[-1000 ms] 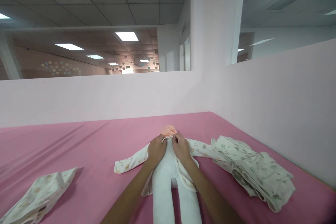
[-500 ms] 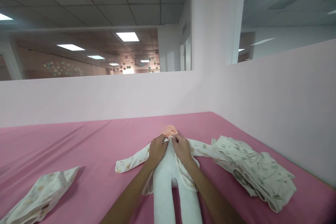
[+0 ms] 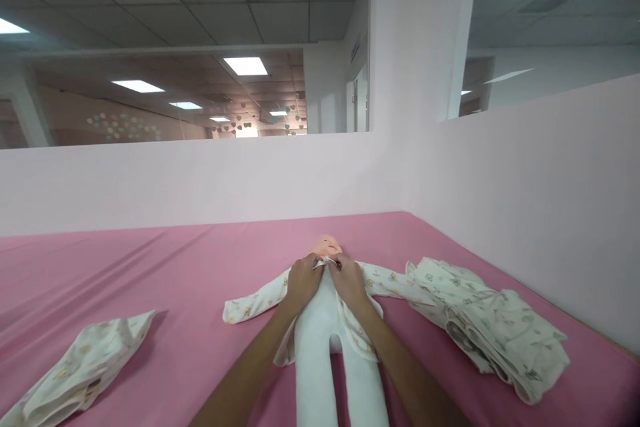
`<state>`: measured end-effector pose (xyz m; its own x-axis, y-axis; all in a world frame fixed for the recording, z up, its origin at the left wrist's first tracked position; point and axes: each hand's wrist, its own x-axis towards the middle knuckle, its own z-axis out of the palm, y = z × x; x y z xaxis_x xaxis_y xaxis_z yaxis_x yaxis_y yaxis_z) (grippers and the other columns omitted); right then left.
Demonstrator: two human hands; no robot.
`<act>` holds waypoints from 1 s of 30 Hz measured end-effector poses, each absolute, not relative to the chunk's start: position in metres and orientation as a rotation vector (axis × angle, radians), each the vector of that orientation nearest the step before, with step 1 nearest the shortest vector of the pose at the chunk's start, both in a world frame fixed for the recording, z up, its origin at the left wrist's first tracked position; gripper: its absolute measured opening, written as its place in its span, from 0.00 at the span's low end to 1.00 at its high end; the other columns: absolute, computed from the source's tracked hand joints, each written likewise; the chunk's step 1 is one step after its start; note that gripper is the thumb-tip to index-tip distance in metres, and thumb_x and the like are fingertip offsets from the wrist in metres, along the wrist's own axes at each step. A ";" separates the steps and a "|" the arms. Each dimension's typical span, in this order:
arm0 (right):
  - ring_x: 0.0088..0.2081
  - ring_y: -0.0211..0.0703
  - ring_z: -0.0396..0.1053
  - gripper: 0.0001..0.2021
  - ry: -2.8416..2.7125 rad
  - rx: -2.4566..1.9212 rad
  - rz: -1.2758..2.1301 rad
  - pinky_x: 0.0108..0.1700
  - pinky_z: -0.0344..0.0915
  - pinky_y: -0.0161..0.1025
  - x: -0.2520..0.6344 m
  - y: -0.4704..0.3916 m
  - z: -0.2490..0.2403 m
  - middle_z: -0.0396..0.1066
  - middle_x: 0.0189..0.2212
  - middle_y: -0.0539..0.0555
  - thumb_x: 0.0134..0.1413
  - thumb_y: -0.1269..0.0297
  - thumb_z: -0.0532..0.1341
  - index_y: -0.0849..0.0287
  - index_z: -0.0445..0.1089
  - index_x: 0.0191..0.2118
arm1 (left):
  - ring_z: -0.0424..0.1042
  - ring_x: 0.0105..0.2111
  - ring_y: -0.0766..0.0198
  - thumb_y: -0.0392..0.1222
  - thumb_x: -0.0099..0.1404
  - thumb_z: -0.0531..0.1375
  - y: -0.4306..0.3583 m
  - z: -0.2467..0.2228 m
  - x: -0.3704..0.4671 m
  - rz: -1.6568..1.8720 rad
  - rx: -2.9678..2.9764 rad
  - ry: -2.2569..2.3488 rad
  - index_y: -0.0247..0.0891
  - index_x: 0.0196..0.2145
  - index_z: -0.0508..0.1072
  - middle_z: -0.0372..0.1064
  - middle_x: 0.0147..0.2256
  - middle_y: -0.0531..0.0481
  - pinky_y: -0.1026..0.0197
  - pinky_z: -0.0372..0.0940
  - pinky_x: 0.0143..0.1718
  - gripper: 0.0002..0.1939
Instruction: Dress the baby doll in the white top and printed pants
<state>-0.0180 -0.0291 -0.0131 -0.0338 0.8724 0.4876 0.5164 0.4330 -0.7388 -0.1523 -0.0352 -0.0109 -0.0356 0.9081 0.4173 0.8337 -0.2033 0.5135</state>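
on one doll (image 3: 320, 330), two hands (image 3: 304, 280) (image 3: 349, 282), one shirt (image 3: 357, 335)

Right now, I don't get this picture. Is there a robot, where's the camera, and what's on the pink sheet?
No robot here! A person wears the camera on their head, so it looks forward and down past their own arms. On the pink sheet lies a white doll with a patterned jacket. The left hand and right hand both pinch the jacket near the doll's neck. A patterned cloth lies on the left, and a folded pile of printed cloth on the right.
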 end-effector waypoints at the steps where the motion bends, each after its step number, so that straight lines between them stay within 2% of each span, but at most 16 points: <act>1: 0.37 0.44 0.72 0.11 -1.695 -1.217 0.447 0.38 0.59 0.36 -0.018 -0.029 -0.013 0.77 0.35 0.53 0.58 0.66 0.55 0.57 0.76 0.39 | 0.73 0.45 0.57 0.38 0.66 0.53 -0.035 -0.011 -0.152 1.062 2.111 1.911 0.42 0.44 0.74 0.76 0.41 0.49 0.60 0.62 0.45 0.13; 7: 0.34 0.43 0.71 0.11 -1.700 -1.231 0.435 0.35 0.57 0.35 -0.017 -0.029 -0.013 0.77 0.33 0.53 0.58 0.65 0.55 0.56 0.76 0.39 | 0.72 0.47 0.57 0.38 0.67 0.53 -0.036 -0.009 -0.152 0.987 2.189 1.901 0.44 0.47 0.74 0.76 0.42 0.49 0.61 0.61 0.46 0.14; 14: 0.31 0.43 0.69 0.12 -1.692 -1.250 0.416 0.33 0.55 0.36 -0.017 -0.031 -0.012 0.76 0.30 0.53 0.58 0.63 0.55 0.57 0.76 0.36 | 0.73 0.40 0.57 0.41 0.68 0.51 -0.037 -0.012 -0.152 1.021 2.185 1.964 0.40 0.38 0.73 0.76 0.38 0.48 0.61 0.59 0.38 0.10; 17: 0.30 0.43 0.68 0.12 -1.682 -1.246 0.421 0.33 0.55 0.36 -0.017 -0.031 -0.012 0.75 0.29 0.53 0.57 0.64 0.54 0.57 0.75 0.35 | 0.73 0.39 0.58 0.39 0.68 0.51 -0.038 -0.014 -0.152 1.046 2.208 1.957 0.40 0.37 0.71 0.76 0.37 0.48 0.62 0.59 0.38 0.09; 21: 0.31 0.42 0.68 0.12 -1.671 -1.218 0.447 0.34 0.56 0.36 -0.017 -0.031 -0.011 0.76 0.30 0.53 0.56 0.65 0.54 0.58 0.75 0.34 | 0.73 0.40 0.57 0.38 0.68 0.52 -0.039 -0.014 -0.151 1.005 2.278 1.985 0.40 0.40 0.70 0.76 0.39 0.48 0.62 0.57 0.37 0.08; 30: 0.37 0.44 0.72 0.14 -1.668 -1.094 0.540 0.38 0.62 0.37 -0.019 -0.031 -0.011 0.77 0.34 0.53 0.56 0.61 0.54 0.58 0.76 0.36 | 0.73 0.40 0.56 0.41 0.70 0.51 -0.043 -0.011 -0.148 0.880 2.320 2.068 0.40 0.39 0.69 0.75 0.38 0.45 0.61 0.56 0.34 0.08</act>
